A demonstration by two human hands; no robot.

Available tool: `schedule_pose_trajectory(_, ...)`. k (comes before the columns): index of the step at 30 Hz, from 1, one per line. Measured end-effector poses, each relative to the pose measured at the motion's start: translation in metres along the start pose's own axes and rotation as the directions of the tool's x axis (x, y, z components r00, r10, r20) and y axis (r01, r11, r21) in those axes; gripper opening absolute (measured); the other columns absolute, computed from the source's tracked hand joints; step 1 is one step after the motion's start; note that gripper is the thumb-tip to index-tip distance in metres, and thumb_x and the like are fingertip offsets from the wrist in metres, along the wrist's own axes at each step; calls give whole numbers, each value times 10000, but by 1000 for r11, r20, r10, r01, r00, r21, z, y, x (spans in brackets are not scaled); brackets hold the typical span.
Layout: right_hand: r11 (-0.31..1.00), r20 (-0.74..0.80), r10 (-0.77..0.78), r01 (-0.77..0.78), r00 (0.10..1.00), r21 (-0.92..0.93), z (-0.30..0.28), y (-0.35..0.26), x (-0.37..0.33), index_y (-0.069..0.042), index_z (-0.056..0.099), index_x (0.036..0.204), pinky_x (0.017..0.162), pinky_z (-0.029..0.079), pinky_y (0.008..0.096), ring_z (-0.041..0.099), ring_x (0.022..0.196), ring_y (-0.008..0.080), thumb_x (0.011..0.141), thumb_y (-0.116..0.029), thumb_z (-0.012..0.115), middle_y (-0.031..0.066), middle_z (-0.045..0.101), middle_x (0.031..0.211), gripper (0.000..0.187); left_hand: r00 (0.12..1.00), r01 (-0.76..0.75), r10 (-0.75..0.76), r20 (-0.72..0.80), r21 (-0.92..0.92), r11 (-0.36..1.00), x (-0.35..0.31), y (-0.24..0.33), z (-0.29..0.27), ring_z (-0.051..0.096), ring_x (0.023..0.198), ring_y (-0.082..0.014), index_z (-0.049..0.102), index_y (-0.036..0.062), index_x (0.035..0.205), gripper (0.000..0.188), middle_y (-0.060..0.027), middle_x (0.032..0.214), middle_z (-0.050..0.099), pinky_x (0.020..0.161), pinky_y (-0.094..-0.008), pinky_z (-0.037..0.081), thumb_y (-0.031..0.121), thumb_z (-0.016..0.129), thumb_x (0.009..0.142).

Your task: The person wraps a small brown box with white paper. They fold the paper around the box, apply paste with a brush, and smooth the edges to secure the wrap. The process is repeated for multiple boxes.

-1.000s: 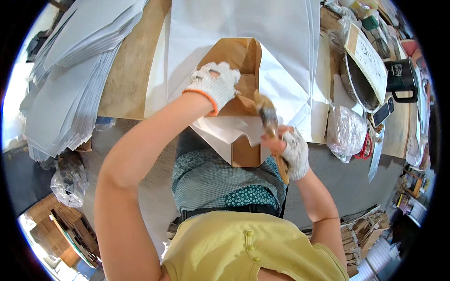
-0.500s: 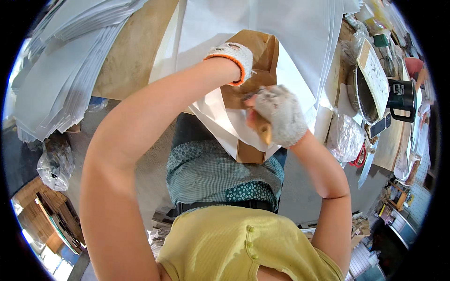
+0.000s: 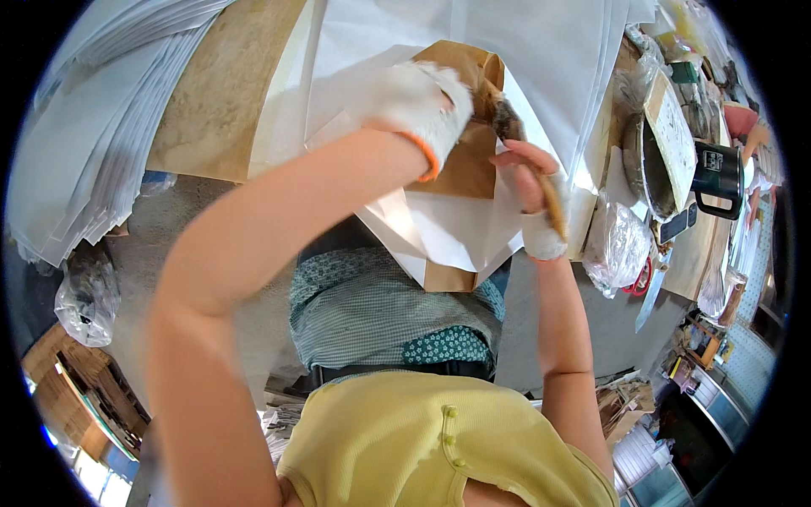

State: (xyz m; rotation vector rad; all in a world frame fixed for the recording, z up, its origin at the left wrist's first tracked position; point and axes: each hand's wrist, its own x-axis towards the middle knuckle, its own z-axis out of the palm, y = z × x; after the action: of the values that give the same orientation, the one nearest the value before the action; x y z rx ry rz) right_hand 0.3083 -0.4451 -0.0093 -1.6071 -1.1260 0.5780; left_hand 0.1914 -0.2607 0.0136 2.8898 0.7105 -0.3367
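Note:
My right hand (image 3: 534, 190), in a pale glove that leaves its fingertips bare, is closed on the wooden handle of a brush (image 3: 509, 120). The dark bristles point away from me, by the right edge of a brown paper sheet (image 3: 460, 173). This sheet lies folded over white paper (image 3: 439, 230), whose near corner hangs past the table edge toward my lap. My left hand (image 3: 429, 106), in a white glove with an orange cuff, is over the brown sheet's left side. Motion blurs it and its fingers are hidden.
Stacks of white paper sheets (image 3: 110, 110) fan out at far left. To the right stand a round pan (image 3: 640, 160) under a board, a black mug (image 3: 716, 179), a phone (image 3: 678, 224), red-handled scissors (image 3: 640, 279) and a clear plastic bag (image 3: 614, 245).
My right hand has turned, swinging the brush's bristles from pointing at the sheet to pointing away from me, and has moved right. My left hand has shifted slightly, now blurred.

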Motion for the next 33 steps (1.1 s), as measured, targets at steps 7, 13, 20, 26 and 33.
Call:
schedule_pose_trajectory(7, 986, 36, -42, 47, 998, -163, 2, 27, 9, -147, 640, 1155, 1202, 223, 439, 642, 909, 178, 997, -269, 512, 8, 680, 822, 237, 808, 47, -174, -563, -234, 971, -73, -22, 73, 439, 1360, -368, 433, -9, 1427, 692, -229, 1463, 449, 1111, -470, 342, 428, 598, 917)
schedule_pose_trajectory(13, 906, 0, 163, -149, 987, 396, 30, 28, 32, -87, 608, 1203, 947, 425, 347, 619, 920, 168, 1020, -331, 490, 88, 683, 894, 328, 845, 55, -197, -497, -286, 957, -38, 23, 75, 231, 1495, -352, 282, -38, 1523, 962, -252, 1569, 304, 1221, -456, 149, 648, 524, 894)
schedule_pose_trajectory(20, 828, -214, 136, 8, 967, 560, 50, 31, 11, -75, 518, 1313, 993, 390, 404, 587, 986, 200, 1047, -328, 417, 117, 660, 966, 381, 817, -42, -289, -498, -551, 833, -58, 54, 78, 215, 1492, -394, 231, -73, 1522, 921, -268, 1591, 232, 1216, -474, 154, 506, 601, 909)
schedule_pose_trajectory(26, 919, 21, 205, -200, 979, 340, 1, 6, 20, -82, 408, 1470, 828, 457, 303, 597, 887, 175, 1065, -333, 365, 98, 646, 972, 478, 837, -121, -341, -427, -753, 646, -57, 16, 69, 239, 1488, -367, 200, 35, 1564, 845, -239, 1594, 244, 1221, -462, 160, 170, 641, 856)
schedule_pose_trajectory(33, 894, 480, -243, 386, 843, -227, -18, -44, 17, -136, 709, 1104, 595, 441, 304, 523, 563, 193, 756, -88, 756, 21, 558, 637, 355, 806, -73, -111, -582, -284, 956, -38, -31, 83, 407, 1387, -326, 299, 118, 1544, 810, -169, 1502, 416, 1201, -445, 258, 153, 628, 804)
